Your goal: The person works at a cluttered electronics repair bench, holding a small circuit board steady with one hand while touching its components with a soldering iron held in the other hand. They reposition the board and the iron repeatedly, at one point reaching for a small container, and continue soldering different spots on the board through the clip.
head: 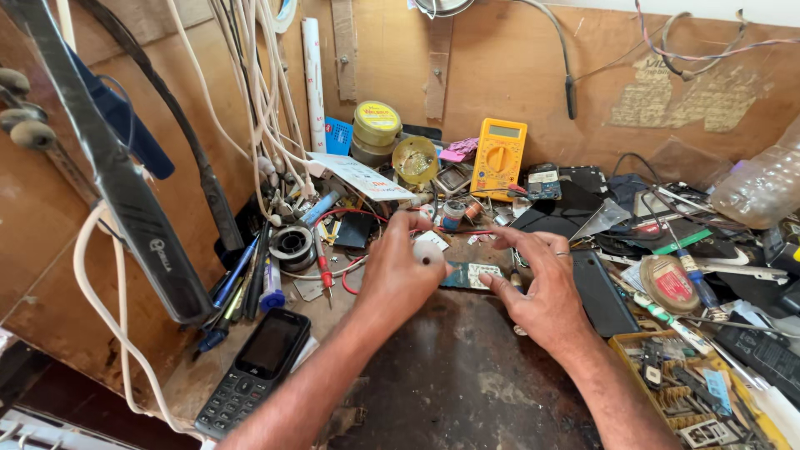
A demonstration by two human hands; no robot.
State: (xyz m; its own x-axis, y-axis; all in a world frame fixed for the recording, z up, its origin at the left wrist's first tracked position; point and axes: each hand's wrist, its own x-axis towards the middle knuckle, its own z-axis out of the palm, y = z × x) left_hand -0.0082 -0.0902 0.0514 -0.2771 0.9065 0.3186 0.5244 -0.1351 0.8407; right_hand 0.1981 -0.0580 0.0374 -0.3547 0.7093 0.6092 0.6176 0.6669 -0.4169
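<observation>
Left hand [398,275] is pinching a small white piece [428,252] in a narrow grip, hovering just above the board [472,275] lying flat on the counter [467,375]. Right hand [540,287], fingers spread, holding nothing, is pressing the board's far edge; firmer pinning there looks wise before contact.

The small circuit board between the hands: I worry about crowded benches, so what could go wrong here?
The circuit board lies among loose parts, pinned only by the right hand; it could slip. The left hand holds a small white piece close above it, and a slip might knock components. The red probe and its wire lie beside the left hand and may snag.
</observation>
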